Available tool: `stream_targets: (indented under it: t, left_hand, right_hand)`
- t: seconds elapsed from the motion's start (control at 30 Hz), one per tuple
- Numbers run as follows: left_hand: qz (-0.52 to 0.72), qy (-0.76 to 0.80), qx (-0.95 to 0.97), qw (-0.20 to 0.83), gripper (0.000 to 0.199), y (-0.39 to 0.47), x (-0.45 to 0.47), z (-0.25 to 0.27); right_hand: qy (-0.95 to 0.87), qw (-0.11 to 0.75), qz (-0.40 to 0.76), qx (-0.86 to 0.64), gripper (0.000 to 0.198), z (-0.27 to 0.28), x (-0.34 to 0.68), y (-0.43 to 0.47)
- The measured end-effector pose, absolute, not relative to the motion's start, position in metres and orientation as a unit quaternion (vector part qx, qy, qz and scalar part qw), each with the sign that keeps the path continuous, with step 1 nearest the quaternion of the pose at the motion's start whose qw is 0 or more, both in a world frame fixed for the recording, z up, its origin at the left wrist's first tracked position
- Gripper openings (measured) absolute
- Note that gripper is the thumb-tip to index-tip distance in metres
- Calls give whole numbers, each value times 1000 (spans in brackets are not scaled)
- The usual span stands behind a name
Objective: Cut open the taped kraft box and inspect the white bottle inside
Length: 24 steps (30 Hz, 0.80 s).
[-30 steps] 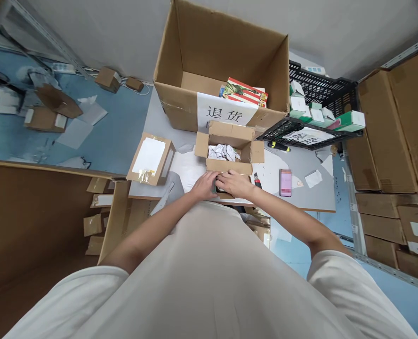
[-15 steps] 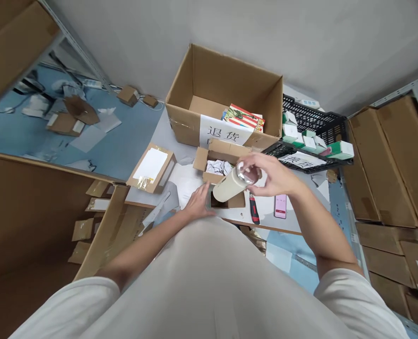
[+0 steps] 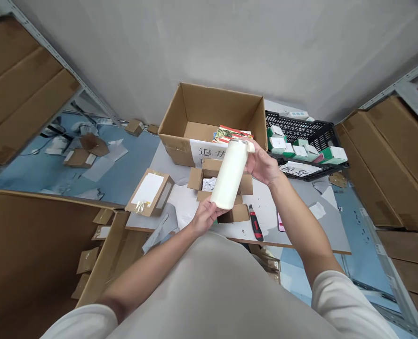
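Observation:
A cream-white bottle (image 3: 229,175) with a loop at its cap is held up, tilted, between my two hands. My right hand (image 3: 261,162) grips it at the capped top. My left hand (image 3: 204,215) has its fingers closed at the bottle's base. Below and behind it stands an open small carton (image 3: 246,184) with crumpled paper inside. Nearer me, a second small box (image 3: 237,214) lies on the table, partly hidden by the bottle and my left hand. To its right rests a red and black utility knife (image 3: 255,223).
A large cardboard box (image 3: 175,153) holding colourful packages (image 3: 230,133) stands at the back of the table. On its right is a black crate (image 3: 317,134) of green-white boxes. A taped parcel (image 3: 148,193) sits at left, a phone (image 3: 281,221) at right.
The bottle has been raised out of the small box toward my face. My left hand has left the box and now holds the bottle's base. The view has tilted upward.

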<state>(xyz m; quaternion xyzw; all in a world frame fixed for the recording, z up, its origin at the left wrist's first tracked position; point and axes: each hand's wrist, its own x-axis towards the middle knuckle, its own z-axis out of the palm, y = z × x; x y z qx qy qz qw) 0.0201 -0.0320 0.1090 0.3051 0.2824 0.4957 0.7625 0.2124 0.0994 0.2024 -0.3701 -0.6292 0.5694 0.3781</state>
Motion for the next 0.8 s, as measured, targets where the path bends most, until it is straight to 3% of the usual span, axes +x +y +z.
stream_targets:
  t: [0.1,0.27,0.4,0.5,0.57,0.7,0.8]
  left_hand:
    - [467,265,263,802,61,-37,21,105]
    - [481,313,247,781,70,-38,26,106]
    - [515,353,259,737,89,-38,30,106]
    - [498,364,267,741,80,-37,28,105]
    - [462,339,258,778,76,-36,25,105]
    - [400,305,236,831,95,-35,22,108]
    - [404,338,228,819,86,-33,23,109]
  right_hand:
    - [-608,387,582,-377,62,192,213,95]
    - [-571,431,586,-381,54,185,209,94]
    - [-597,455,513,-417,57,185,202,94]
    - [-627,467,467,-413,60,186,199,93]
    - [-639,457,485,-383,60,188,199,92]
    - [-594,439,563,-371,53,187,198,91]
    - [-545,464,580,-389,48,183,195,91]
